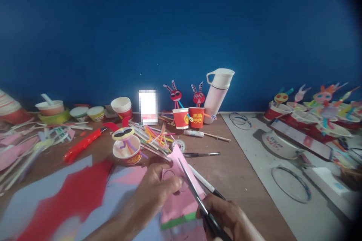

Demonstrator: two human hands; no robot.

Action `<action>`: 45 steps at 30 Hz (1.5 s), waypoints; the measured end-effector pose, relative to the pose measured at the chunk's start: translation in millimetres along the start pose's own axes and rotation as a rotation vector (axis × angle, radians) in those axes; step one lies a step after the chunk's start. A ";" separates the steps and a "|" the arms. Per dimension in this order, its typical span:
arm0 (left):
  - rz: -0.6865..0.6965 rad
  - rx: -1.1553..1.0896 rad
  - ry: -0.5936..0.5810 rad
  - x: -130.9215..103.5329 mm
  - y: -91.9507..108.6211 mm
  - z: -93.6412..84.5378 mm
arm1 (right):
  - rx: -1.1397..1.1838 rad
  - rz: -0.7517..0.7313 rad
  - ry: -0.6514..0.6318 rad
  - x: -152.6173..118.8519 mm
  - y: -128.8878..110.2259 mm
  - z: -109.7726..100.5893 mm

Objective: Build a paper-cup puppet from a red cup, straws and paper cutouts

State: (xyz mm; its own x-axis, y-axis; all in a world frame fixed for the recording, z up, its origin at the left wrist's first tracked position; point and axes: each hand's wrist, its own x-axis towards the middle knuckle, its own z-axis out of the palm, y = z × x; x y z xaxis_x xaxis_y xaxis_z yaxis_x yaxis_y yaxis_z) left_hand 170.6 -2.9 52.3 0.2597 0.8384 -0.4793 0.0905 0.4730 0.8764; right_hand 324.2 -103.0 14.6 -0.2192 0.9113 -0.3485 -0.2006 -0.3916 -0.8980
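Centrally, the pink paper (178, 158) sits over the brown table (240, 184), pinched between the thumb and fingers of the left hand (160, 186). Fingers of the right hand (226, 214) wrap around the scissors (195, 192), whose blades lie at the paper. Crowding the far side are loose strips (148, 141), a cup with a yellow-headed figure (128, 154), a slim black tool (202, 154) and a tilted flask (217, 96). Leftward lie red paper (73, 196) and a red-handled knife (85, 144).
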 end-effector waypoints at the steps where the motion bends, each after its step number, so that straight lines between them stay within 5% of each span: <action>1: 0.025 0.016 0.007 -0.9 2.0 -0.7 | 0.003 0.004 0.018 -0.4 -0.1 0.8; 7: 0.097 0.079 -0.154 -2.9 13.5 -5.1 | 0.032 0.064 0.005 0.1 -12.0 3.8; 13: 0.098 0.143 -0.134 0.4 12.0 -7.6 | 0.058 0.156 0.024 4.1 -19.3 3.1; 18: 0.075 0.142 -0.071 3.7 7.2 -7.4 | -0.051 0.073 0.038 4.7 -12.3 -2.1; 35: 0.148 -0.003 -0.266 16.0 -9.0 -7.8 | -0.060 -0.036 0.050 14.7 9.8 -14.4; 45: 0.183 -0.070 -0.034 2.3 -6.6 2.2 | -0.069 -0.119 0.047 27.3 15.4 7.0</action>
State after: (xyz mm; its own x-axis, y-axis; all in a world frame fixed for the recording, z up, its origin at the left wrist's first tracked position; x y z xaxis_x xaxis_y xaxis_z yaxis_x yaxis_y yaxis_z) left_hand 172.8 -4.7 45.5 0.2977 0.9031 -0.3095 -0.0278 0.3323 0.9428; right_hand 308.5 -85.0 -6.9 -0.1527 0.9565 -0.2487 -0.1558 -0.2718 -0.9497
